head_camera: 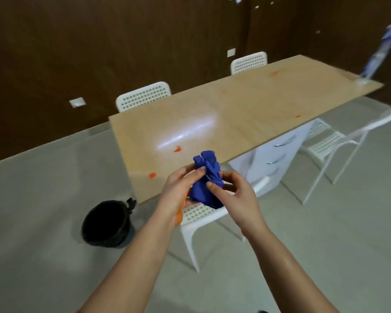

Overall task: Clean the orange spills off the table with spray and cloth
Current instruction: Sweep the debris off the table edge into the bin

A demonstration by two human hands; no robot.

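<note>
A bunched blue cloth (204, 179) is held in front of me, just off the near edge of the wooden table (235, 114). My left hand (181, 188) grips it from the left and my right hand (233, 190) pinches it from the right. Orange spills lie on the table: one (177, 149) near the front, another (152, 175) by the near corner, a small one (298, 116) at the right edge, a faint one (274, 73) at the far side. A blue and white spray bottle (379, 55) stands blurred on the far right corner.
White perforated chairs stand around the table: two behind it (142, 96) (248, 62), one tucked in below my hands (201, 220), one at the right (339, 141). A black bin (106, 222) sits on the grey floor at the left. White drawers (278, 152) are under the table.
</note>
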